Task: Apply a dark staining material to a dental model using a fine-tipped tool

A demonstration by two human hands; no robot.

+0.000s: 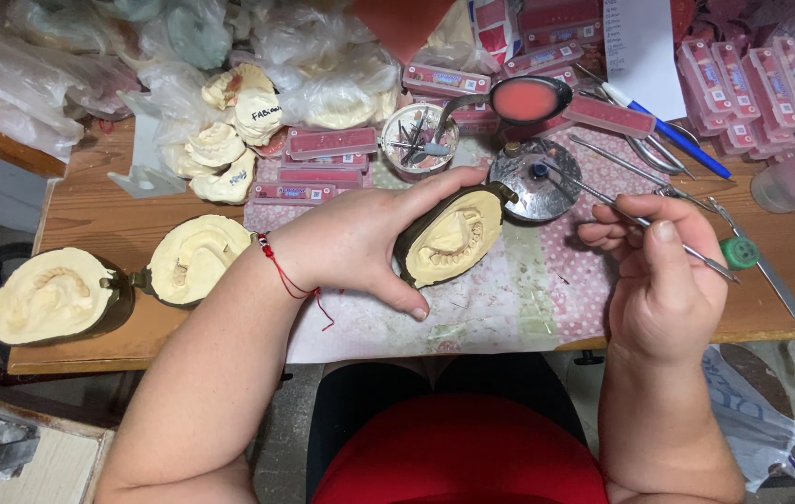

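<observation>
A dental flask half (451,245) is being gripped by the left hand (360,238), the thumb being laid along its upper rim and the fingers being curled under its lower edge. It is a dark, oval metal shell filled with pale cream plaster, and a horseshoe-shaped row of tooth impressions is being shown in the plaster face. The flask is being held tilted, its open face being turned up toward the camera and toward the right hand; its long axis is running from lower left to upper right, the narrower end being pointed at the round metal dish (535,179). It is being kept just above the patterned cloth (547,289), directly below and left of that dish.

A thin metal dental instrument (642,222) is being pinched by the closed right hand (663,271) between thumb and fingers, its slender tip being directed up-left onto the metal dish.

Just above the dish, a ladle of pink wax (523,99) is being left resting. Far to the left of the dish, two more plaster-filled flask halves (194,257) are lying on the wooden bench (99,219), near its front edge.
</observation>
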